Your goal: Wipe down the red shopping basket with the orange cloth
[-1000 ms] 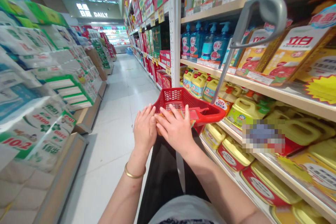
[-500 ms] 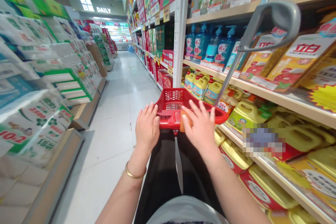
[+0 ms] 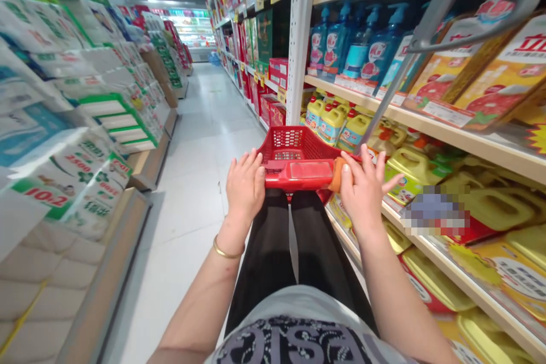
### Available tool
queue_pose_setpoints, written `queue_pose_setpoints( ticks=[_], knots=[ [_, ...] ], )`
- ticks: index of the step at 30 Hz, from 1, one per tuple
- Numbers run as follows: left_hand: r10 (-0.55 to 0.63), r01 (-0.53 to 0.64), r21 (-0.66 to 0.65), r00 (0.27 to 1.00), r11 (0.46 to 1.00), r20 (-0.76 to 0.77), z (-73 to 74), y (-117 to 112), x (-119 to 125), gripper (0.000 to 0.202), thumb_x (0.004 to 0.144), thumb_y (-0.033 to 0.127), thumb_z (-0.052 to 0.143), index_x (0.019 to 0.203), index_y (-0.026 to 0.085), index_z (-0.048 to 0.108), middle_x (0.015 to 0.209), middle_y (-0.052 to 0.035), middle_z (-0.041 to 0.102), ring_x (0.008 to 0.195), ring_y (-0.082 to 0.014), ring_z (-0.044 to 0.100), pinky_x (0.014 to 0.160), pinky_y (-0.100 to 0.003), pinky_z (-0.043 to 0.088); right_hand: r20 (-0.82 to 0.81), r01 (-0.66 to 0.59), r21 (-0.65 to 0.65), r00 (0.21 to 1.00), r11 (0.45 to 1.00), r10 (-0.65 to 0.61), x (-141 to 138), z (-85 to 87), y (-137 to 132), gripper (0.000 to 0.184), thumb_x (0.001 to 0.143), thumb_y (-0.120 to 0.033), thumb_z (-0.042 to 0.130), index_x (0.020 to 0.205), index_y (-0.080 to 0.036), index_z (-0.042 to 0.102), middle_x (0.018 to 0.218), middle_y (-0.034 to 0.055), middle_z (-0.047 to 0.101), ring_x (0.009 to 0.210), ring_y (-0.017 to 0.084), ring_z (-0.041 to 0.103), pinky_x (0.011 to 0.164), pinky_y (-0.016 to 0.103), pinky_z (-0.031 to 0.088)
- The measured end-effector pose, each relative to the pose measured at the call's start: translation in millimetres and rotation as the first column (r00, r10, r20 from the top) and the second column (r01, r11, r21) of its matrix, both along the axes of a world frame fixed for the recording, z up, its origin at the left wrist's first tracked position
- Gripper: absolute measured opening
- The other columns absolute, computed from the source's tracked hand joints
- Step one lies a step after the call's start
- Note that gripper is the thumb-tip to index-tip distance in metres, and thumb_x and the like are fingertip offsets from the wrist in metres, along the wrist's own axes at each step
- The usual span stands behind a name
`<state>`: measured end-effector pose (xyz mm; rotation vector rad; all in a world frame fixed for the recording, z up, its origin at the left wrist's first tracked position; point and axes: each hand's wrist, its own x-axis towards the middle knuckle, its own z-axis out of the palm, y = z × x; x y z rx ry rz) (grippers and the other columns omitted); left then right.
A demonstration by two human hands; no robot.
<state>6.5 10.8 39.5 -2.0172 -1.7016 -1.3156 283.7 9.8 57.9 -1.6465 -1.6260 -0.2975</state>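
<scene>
A red shopping cart (image 3: 286, 136) stands right in front of me, its basket of perforated plastic. My left hand (image 3: 245, 185) rests on the left end of the cart's red handle (image 3: 305, 175), fingers stretched out and close together. At the handle's right end, my right hand (image 3: 362, 187) presses a small orange cloth (image 3: 336, 175) against the bar with thumb and palm side, while its other fingers fan outward. Part of the cloth is hidden under that hand. Between the two hands the handle's wide middle section shows.
Shelves on the right hold blue pump bottles (image 3: 377, 42) and yellow jugs (image 3: 403, 168). A grey hooked handle on a pole (image 3: 390, 94) juts out there, close to my right hand. Stacked paper packs (image 3: 72, 182) line the left side. The tiled aisle (image 3: 198, 131) runs ahead.
My right hand has slid with the orange cloth from the handle's middle to its right end, its fingers now more spread. My left hand stays on the left end. The view tilts lower.
</scene>
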Motion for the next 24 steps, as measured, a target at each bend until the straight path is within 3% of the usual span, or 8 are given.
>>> queue_pose_setpoints(
  ticks=[3, 6, 8, 11, 15, 17, 20, 24],
  knots=[
    [-0.003, 0.002, -0.023, 1.0, 1.0, -0.025, 0.1, 0, -2, 0.058, 0.115, 0.046, 0.026, 0.154, 0.02, 0.061, 0.163, -0.0106, 0.056, 0.159, -0.0291, 0.044, 0.133, -0.058, 0.03, 0.061, -0.079, 0.001, 0.995, 0.997, 0.079, -41, 3.7, -6, 0.044, 0.108, -0.033, 0.047, 0.147, -0.038, 0.066, 0.177, 0.0006, 0.036, 0.168, 0.042, 0.012, 0.12, 0.089, -0.004],
    [-0.006, 0.004, -0.035, 0.998, 0.999, -0.058, 1.3, -1, -5, 0.058, 0.115, 0.045, 0.025, 0.155, 0.02, 0.059, 0.164, -0.0122, 0.054, 0.159, -0.0298, 0.044, 0.132, -0.059, 0.03, 0.152, -0.317, -0.001, 0.937, 0.948, 0.314, -91, 12.0, -14, 0.044, 0.105, -0.038, 0.058, 0.148, -0.038, 0.066, 0.172, 0.0011, 0.045, 0.166, 0.039, 0.023, 0.126, 0.082, -0.006],
    [-0.005, 0.002, -0.04, 0.997, 0.999, -0.074, 2.2, -1, -6, 0.058, 0.115, 0.044, 0.025, 0.154, 0.02, 0.06, 0.163, -0.0126, 0.056, 0.157, -0.0299, 0.047, 0.132, -0.06, 0.03, 0.183, -0.424, 0.0, 0.89, 0.906, 0.417, -105, 15.6, -17, 0.043, 0.105, -0.041, 0.061, 0.147, -0.037, 0.067, 0.168, 0.0019, 0.051, 0.163, 0.037, 0.031, 0.13, 0.077, -0.005],
    [-0.011, 0.007, -0.047, 0.996, 0.999, -0.085, 2.4, -2, -5, 0.057, 0.115, 0.044, 0.026, 0.153, 0.02, 0.062, 0.16, -0.0122, 0.059, 0.153, -0.0292, 0.052, 0.132, -0.059, 0.03, 0.16, -0.403, -0.007, 0.903, 0.915, 0.399, -85, 12.3, -18, 0.042, 0.106, -0.044, 0.059, 0.146, -0.036, 0.068, 0.168, 0.0027, 0.052, 0.162, 0.036, 0.033, 0.131, 0.076, -0.003],
    [-0.012, 0.011, -0.032, 0.999, 0.999, -0.048, 1.2, -2, -2, 0.058, 0.115, 0.045, 0.027, 0.15, 0.019, 0.064, 0.159, -0.0119, 0.061, 0.152, -0.0292, 0.053, 0.132, -0.058, 0.031, 0.033, -0.147, -0.017, 0.989, 0.989, 0.147, -15, 3.6, -9, 0.042, 0.11, -0.045, 0.047, 0.144, -0.035, 0.069, 0.17, 0.0038, 0.048, 0.163, 0.038, 0.031, 0.126, 0.083, -0.003],
    [-0.011, 0.01, -0.026, 0.999, 1.0, -0.032, 0.9, -1, 0, 0.058, 0.115, 0.046, 0.027, 0.15, 0.019, 0.065, 0.159, -0.0117, 0.06, 0.152, -0.0295, 0.053, 0.132, -0.058, 0.032, -0.009, -0.033, -0.021, 0.999, 0.999, 0.033, 4, 3.6, -3, 0.043, 0.111, -0.044, 0.043, 0.142, -0.035, 0.071, 0.171, 0.0037, 0.047, 0.164, 0.041, 0.027, 0.123, 0.086, -0.002],
    [-0.002, 0.002, -0.024, 1.0, 1.0, -0.022, 0.6, -1, -1, 0.059, 0.115, 0.046, 0.026, 0.152, 0.019, 0.062, 0.162, -0.011, 0.057, 0.155, -0.0304, 0.05, 0.132, -0.059, 0.031, 0.049, -0.044, -0.02, 0.998, 0.999, 0.045, -12, 7.5, -2, 0.043, 0.11, -0.042, 0.044, 0.142, -0.036, 0.071, 0.174, 0.002, 0.043, 0.166, 0.044, 0.02, 0.121, 0.089, 0.0],
    [-0.018, 0.015, -0.053, 0.998, 0.998, -0.059, 1.6, -3, -4, 0.058, 0.114, 0.047, 0.027, 0.157, 0.022, 0.058, 0.168, -0.0104, 0.049, 0.16, -0.0317, 0.042, 0.131, -0.061, 0.031, 0.178, -0.281, -0.012, 0.944, 0.96, 0.279, -83, 14.2, -15, 0.042, 0.107, -0.044, 0.054, 0.146, -0.038, 0.068, 0.174, 0.0001, 0.041, 0.166, 0.041, 0.02, 0.126, 0.083, -0.001]
  ],
)
